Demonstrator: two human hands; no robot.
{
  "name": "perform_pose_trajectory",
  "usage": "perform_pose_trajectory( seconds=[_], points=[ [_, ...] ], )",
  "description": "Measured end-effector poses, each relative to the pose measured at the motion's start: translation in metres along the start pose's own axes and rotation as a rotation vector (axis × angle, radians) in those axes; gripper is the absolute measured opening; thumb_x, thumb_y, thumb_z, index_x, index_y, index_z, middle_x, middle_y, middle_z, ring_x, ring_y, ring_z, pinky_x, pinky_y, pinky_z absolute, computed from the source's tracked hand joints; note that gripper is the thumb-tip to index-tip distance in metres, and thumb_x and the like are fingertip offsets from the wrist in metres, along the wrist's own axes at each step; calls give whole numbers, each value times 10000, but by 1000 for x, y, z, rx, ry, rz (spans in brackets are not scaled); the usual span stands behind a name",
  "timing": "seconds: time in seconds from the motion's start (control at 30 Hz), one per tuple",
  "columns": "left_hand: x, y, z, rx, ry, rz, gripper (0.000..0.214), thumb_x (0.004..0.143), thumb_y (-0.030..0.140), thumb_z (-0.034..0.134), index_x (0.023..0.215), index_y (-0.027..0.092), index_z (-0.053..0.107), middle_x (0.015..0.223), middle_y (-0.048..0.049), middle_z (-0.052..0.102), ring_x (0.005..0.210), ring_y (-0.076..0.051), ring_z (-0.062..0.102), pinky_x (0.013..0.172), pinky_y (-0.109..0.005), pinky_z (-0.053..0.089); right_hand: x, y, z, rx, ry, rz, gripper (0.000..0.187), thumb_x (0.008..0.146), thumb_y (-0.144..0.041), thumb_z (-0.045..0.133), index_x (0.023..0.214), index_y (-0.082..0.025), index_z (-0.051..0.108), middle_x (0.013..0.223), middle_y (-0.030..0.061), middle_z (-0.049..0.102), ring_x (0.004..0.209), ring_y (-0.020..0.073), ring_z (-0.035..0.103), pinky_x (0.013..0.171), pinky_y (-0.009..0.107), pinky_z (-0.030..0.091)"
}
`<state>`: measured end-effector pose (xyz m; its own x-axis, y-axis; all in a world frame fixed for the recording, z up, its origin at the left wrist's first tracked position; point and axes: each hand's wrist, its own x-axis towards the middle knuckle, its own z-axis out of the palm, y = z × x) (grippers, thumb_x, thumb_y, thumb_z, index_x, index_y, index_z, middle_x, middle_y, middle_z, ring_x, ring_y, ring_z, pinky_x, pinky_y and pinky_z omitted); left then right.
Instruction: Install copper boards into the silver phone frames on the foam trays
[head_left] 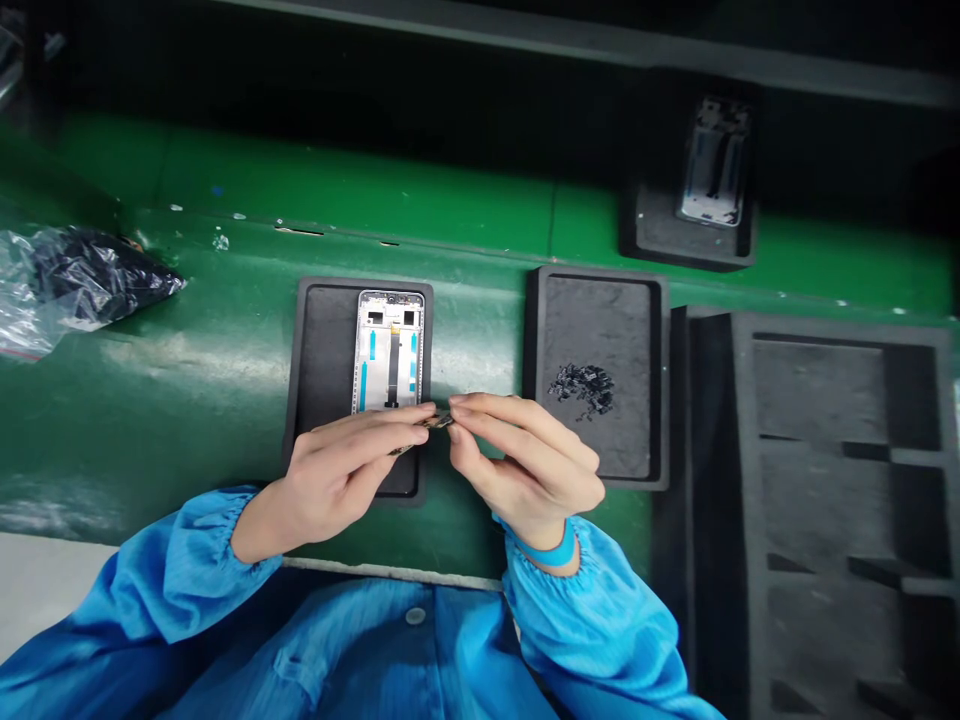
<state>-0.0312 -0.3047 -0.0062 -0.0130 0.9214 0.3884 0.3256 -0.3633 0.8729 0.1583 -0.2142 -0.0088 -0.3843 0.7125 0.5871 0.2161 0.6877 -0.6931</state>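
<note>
my left hand and my right hand met over the near end of a black foam tray, and between them i held a small flat electronic part, too small and too covered by my fingers to make out in detail. its long axis slanted from near left to far right, and it lay just on the near side of a phone front frame, which sat lengthwise in the tray. my left fingers were closed along its left end, and my right fingers pinched its right tip, so both hands were grasping it. my left hand was the nearer to the frame, with its fingertips lying over the frame's near edge, and nothing but those fingertips stood between the part and the frame. to the right lay a second foam tray holding a heap of small black pieces, and beyond it a large foam insert with square compartments. a third tray with another phone frame sat farther off, and a crumpled plastic bag lay at the left of the green counter.
</note>
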Motion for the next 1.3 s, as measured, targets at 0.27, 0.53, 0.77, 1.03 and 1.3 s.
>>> perform_pose_trajectory(
  seconds=[0.27,0.53,0.77,1.03,1.3],
  points=[
    [-3,0,5,-60,49,-66,427,919,-75,632,1258,173,705,1330,-97,749,1193,-192,746,1065,-298,615,4,3,-5,-33,-29,-98,279,810,-56,819,1040,-207,775,949,37,834,750,174,788,636,299,655],
    [0,1,8,-79,99,-97,353,867,13,766,1182,157,694,1202,-129,791,1097,-228,783,1001,-326,646,1,0,5,-20,5,-137,262,800,-57,831,1011,-198,764,917,45,826,728,172,784,612,287,643],
    [8,4,8,59,157,-87,231,892,64,761,1101,160,762,1018,-69,820,919,-160,794,884,-237,652,-5,-4,15,10,-1,-125,263,784,-56,836,1000,-191,769,925,44,822,729,174,776,646,297,644],
    [10,6,6,52,194,-22,177,876,62,760,1019,167,766,967,-64,815,853,-165,790,804,-256,666,-4,-13,20,99,3,8,320,795,-91,820,1075,-237,769,943,39,817,765,192,781,659,318,672],
    [11,7,6,89,197,-9,140,875,90,762,986,174,748,919,-53,807,805,-157,784,760,-247,665,2,-20,20,197,-32,94,205,828,-101,788,992,-223,765,904,48,799,742,185,771,648,309,671]
  ],
)
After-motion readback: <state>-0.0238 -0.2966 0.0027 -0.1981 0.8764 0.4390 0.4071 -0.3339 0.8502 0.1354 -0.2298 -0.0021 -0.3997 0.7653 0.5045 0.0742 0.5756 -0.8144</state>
